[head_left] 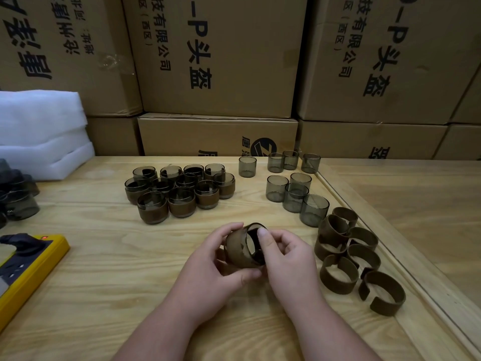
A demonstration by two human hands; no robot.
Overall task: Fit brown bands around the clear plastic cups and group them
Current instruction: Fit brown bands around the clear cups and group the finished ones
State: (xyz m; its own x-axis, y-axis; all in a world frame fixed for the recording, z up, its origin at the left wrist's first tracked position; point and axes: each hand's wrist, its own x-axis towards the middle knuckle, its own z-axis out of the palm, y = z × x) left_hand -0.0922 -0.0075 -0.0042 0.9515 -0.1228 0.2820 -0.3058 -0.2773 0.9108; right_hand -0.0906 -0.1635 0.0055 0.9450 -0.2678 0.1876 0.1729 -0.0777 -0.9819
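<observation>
Both hands hold one clear cup with a brown band point(240, 248) around it, tilted with its mouth toward me, above the wooden table point(104, 269). My left hand point(216, 264) grips the banded side from the left and below. My right hand point(283, 256) pinches the cup's rim, thumb on the near edge. A cluster of several banded cups point(179, 190) stands behind to the left. Several bare smoky clear cups point(294, 183) stand at the back right. Loose brown bands point(348, 254) lie in a row at the right.
A yellow power strip point(28, 267) lies at the left edge, with more dark cups point(18, 196) behind it. White foam sheets point(41, 131) are stacked at the back left. Cardboard boxes point(218, 61) wall off the back. A table seam point(364, 235) runs along the right.
</observation>
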